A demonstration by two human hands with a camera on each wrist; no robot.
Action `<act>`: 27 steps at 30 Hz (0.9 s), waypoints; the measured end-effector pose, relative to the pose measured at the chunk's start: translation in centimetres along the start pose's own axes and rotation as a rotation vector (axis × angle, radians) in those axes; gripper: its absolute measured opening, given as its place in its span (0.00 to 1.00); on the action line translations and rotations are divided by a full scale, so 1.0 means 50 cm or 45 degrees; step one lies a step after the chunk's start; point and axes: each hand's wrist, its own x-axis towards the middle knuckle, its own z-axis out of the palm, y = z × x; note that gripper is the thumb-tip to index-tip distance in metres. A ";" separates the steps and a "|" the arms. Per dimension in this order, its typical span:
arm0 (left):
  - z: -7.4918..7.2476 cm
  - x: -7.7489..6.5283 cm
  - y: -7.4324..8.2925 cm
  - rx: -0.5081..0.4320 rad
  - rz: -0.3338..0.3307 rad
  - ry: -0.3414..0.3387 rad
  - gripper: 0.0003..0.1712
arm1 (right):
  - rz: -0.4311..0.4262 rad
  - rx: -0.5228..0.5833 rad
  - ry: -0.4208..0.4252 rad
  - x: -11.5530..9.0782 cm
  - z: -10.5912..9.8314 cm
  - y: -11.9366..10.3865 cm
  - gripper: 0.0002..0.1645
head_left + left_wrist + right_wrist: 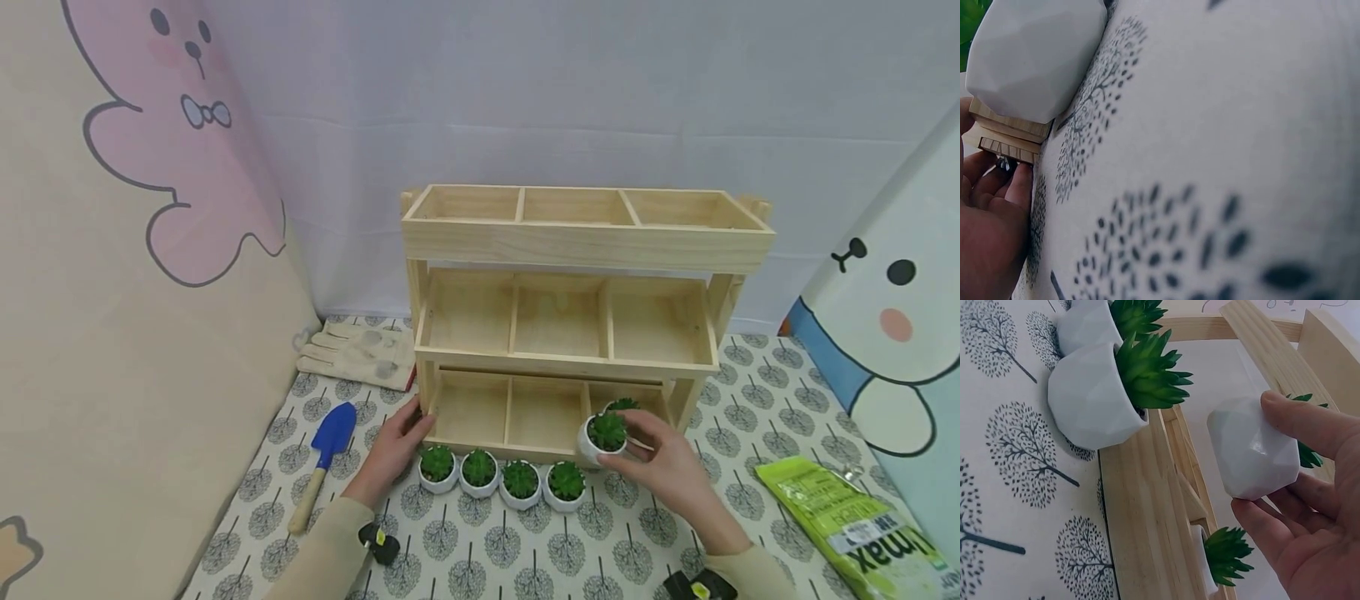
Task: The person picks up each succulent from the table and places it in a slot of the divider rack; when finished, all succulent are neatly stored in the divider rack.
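My right hand point(663, 462) grips a small potted succulent point(602, 435) by its white faceted pot, over the front edge of the lowest tier of the wooden shelf point(588, 246). In the right wrist view, thumb and fingers hold the white pot point(1254, 450) above the tier. Another succulent point(1225, 556) sits in that tier's right compartment, partly hidden in the head view. My left hand point(395, 446) touches the shelf's lower left end, its fingers at the wood point(1010, 134) in the left wrist view. Several potted succulents point(520, 483) stand in a row before the shelf.
A blue trowel point(333, 429) with a wooden handle lies on the left of the patterned cloth point(442, 554). White gloves point(360, 354) lie behind it, beside the shelf. At the right lies a green bag point(855, 525). Fabric walls stand behind and at both sides.
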 end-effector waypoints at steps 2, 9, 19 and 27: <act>0.002 0.000 0.000 -0.006 -0.013 0.000 0.38 | 0.006 0.013 -0.008 0.007 0.004 -0.002 0.37; 0.000 0.003 -0.009 -0.073 0.002 -0.025 0.38 | 0.042 0.020 0.003 0.031 0.020 -0.002 0.38; -0.002 0.005 -0.008 -0.094 0.000 -0.028 0.38 | 0.081 -0.028 -0.011 0.076 0.042 0.017 0.42; -0.003 0.002 -0.002 -0.131 -0.010 -0.045 0.39 | 0.085 -0.059 -0.028 0.098 0.064 0.023 0.46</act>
